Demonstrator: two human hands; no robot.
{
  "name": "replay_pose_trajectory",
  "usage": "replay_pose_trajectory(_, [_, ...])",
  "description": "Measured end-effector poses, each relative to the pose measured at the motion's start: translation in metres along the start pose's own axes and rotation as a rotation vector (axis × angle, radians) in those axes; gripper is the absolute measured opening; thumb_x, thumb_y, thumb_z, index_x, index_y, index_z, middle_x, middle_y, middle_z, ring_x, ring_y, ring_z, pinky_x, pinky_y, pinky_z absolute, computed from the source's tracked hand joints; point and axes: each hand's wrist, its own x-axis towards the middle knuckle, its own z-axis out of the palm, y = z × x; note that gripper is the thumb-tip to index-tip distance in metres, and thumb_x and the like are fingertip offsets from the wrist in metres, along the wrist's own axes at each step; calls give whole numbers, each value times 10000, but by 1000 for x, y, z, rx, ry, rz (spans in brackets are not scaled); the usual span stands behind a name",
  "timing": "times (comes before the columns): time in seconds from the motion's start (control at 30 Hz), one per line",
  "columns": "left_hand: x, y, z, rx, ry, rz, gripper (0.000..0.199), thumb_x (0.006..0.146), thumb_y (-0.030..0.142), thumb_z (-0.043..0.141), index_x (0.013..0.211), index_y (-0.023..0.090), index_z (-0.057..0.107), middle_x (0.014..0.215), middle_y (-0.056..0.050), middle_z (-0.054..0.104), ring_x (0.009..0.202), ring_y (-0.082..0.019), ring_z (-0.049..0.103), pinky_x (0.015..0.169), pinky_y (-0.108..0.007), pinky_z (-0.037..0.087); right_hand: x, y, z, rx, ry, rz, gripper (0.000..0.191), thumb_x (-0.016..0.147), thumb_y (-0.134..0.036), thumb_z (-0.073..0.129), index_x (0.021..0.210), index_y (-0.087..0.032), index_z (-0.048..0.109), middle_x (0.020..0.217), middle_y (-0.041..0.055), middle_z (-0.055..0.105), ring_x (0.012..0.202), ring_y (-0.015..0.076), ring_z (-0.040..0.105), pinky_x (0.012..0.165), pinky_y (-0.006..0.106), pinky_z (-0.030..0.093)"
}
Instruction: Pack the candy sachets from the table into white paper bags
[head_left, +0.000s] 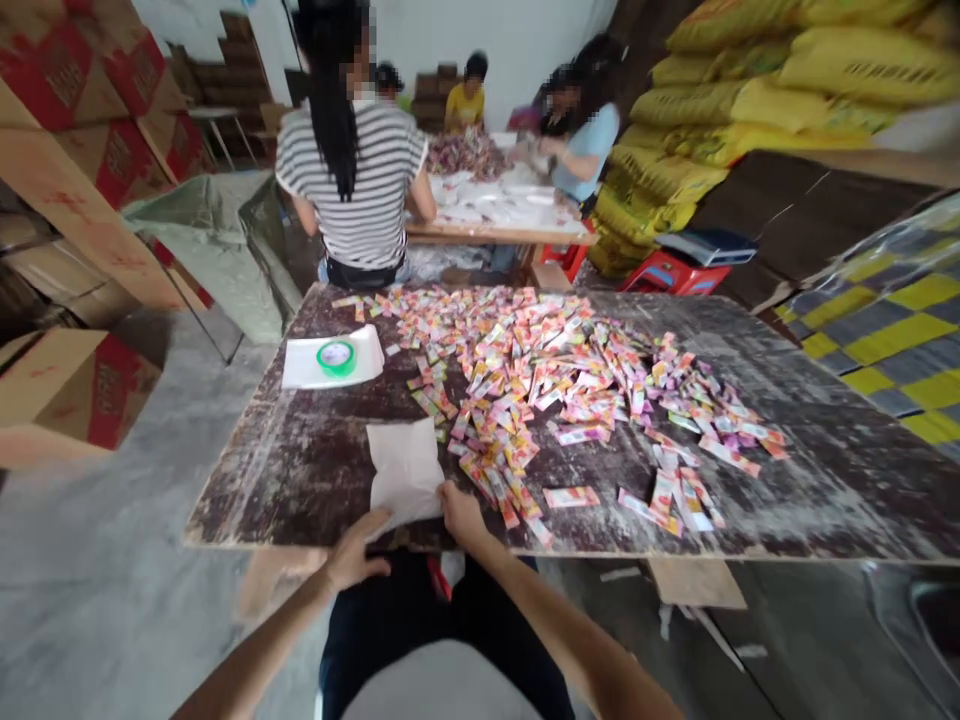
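A white bag [406,468] lies on the dark, worn table [300,450] near its front edge. My right hand [461,512] is closed on the bag's lower right corner. At the lower left corner, my left hand [358,550] touches the bag with its fingertips, thumb held apart from the fingers. Right of the bag and beyond it spreads a large heap of small colourful sachets [562,370]. A green roll of tape [335,358] rests on a stack of white sheets or bags [300,365] at the back left.
Past the table, a person in a striped shirt [367,190] and others sit around another table [480,235]. Cartons [90,390] and a large sack [217,250] stand left. Yellow sacks [675,150] and a red stool [675,275] are at the back right.
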Motion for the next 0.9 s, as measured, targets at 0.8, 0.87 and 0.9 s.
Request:
replay_pose_trajectory(0.8, [66, 10, 12, 124, 663, -547, 453, 652, 488, 750, 920, 136, 654, 801, -57, 678, 750, -203, 633, 722, -305, 481, 32, 1, 21, 476, 333, 329, 427, 842, -344, 502, 1201, -114, 488, 1056, 148, 634, 885, 234, 630, 821, 366, 500])
replay_pose_trajectory(0.87, [69, 14, 5, -30, 655, -627, 517, 597, 457, 792, 968, 128, 648, 860, -84, 697, 798, -221, 657, 735, -318, 501, 33, 1, 16, 520, 321, 353, 440, 810, -333, 539, 1197, -125, 513, 1134, 162, 622, 966, 243, 620, 870, 366, 480])
replay_pose_trajectory(0.9, [69, 17, 2, -145, 601, -690, 507, 596, 461, 793, 950, 127, 652, 846, -89, 700, 780, -225, 662, 706, -320, 508, 32, 1, 14, 583, 274, 391, 393, 795, -340, 564, 1135, -144, 552, 1113, 147, 633, 982, 243, 614, 875, 357, 471])
